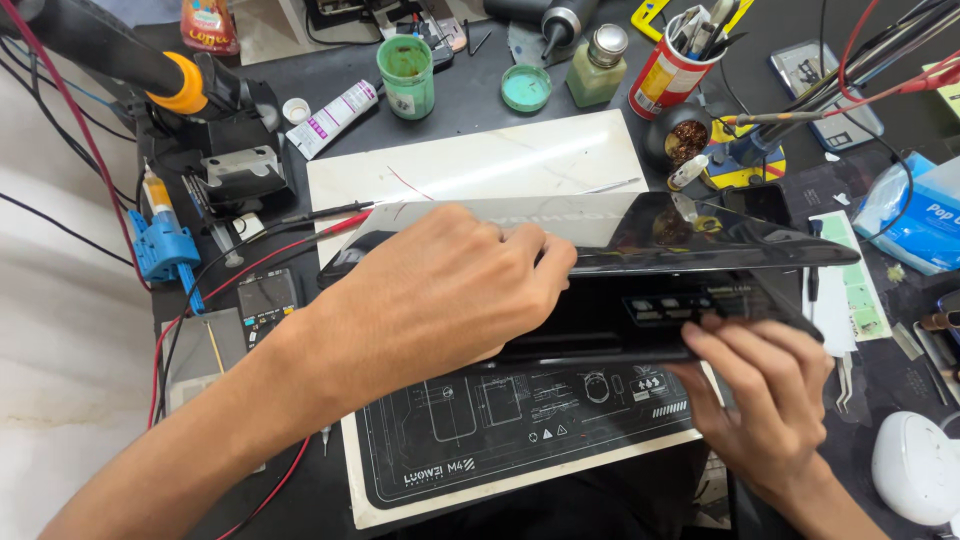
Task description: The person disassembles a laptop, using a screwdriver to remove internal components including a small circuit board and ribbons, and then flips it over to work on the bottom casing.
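My left hand [440,290] lies flat over the glossy black lid of the laptop [640,240], fingers curled over its near edge, so the part of the lid under my palm is hidden. My right hand [765,385] grips the laptop's lower half at its front right corner, fingertips pressed on the dark edge; the corner itself is covered by them. Both hands are closed on the laptop, well apart from each other. The laptop sits part-open in the middle of the bench, over a dark work mat [520,440] with white line drawings and a white slab [480,165] behind it. What lies inside the gap between lid and base is too dark to make out, apart from 1 small label strip.

A red wire [300,245] and a black probe lead run from the left up to the lid's left corner, just beside my left wrist. Behind the slab stand a green cup [407,75], a green round lid [526,87], a pale glass bottle [596,68] with a metal cap and a red tin of tools [668,72]. A soldering iron stand [745,150] sits near the laptop's far right corner. A blue tissue pack [915,215] is cut off at the right edge, and a white rounded object [915,465] at the lower right is only partly in view.
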